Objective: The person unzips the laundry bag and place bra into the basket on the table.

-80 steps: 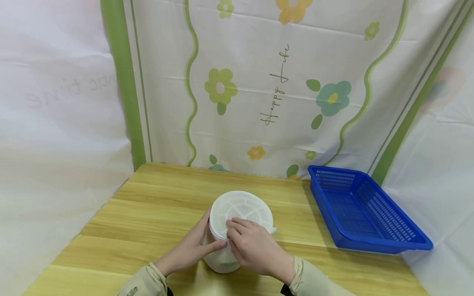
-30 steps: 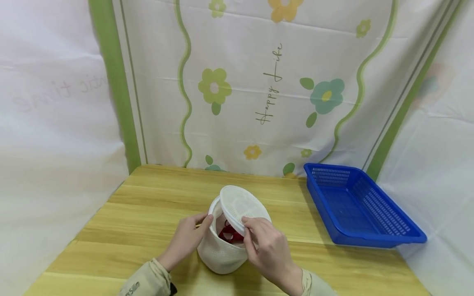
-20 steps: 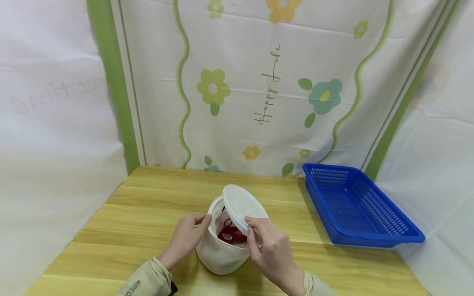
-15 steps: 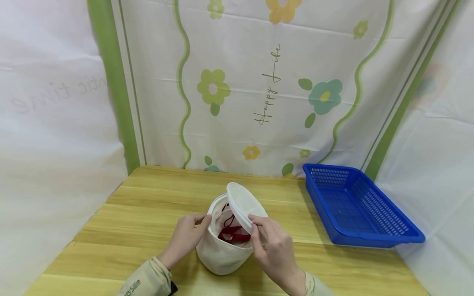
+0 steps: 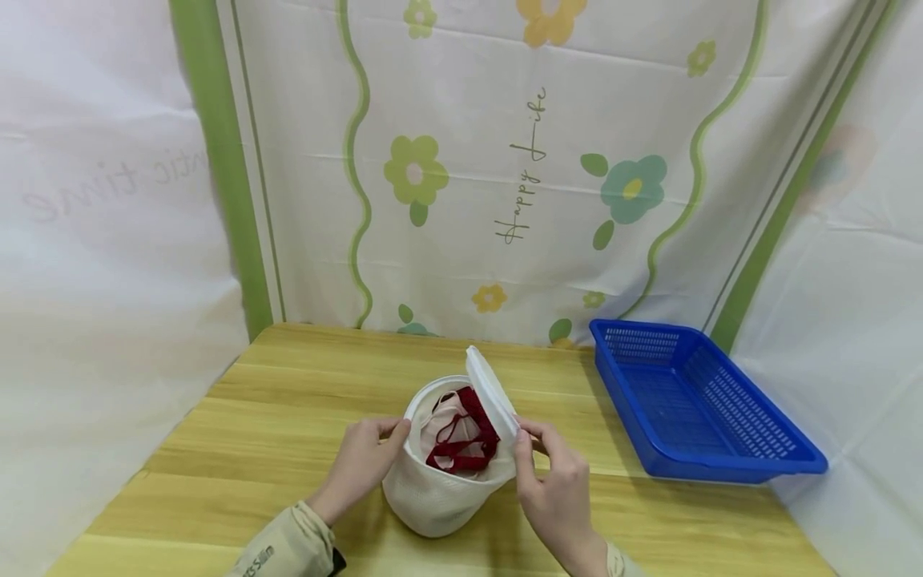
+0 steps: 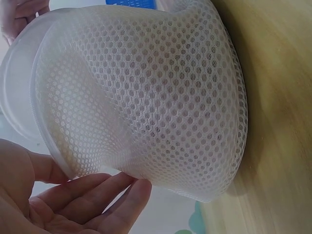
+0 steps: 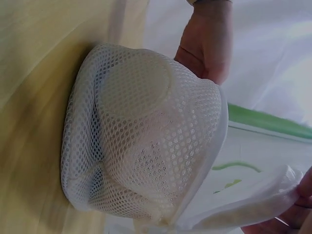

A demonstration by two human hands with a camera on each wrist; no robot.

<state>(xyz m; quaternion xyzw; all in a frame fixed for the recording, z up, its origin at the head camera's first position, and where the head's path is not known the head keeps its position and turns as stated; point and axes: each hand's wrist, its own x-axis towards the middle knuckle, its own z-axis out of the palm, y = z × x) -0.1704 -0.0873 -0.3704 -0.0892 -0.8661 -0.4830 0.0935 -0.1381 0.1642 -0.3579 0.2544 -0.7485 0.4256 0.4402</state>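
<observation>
A white mesh laundry bag stands on the wooden table in front of me, its round lid tilted up at the right. Inside lies what looks like a bra, with dark red straps and pale pink fabric; its lower part is hidden. My left hand pinches the left side of the bag's rim, thumb and fingers on either side in the left wrist view. With thumb and fingers, my right hand pinches the lid's near edge. The mesh wall shows a rounded pale shape behind it in the right wrist view.
A blue plastic basket with slotted sides stands at the table's right edge. The wooden tabletop reaches back to a hanging flower-print curtain. White sheets hang on both sides.
The lid was closed at first. My right hand has raised it and swung it to the right, uncovering more of the red and pink contents. My left hand has shifted to the rim and stays there.
</observation>
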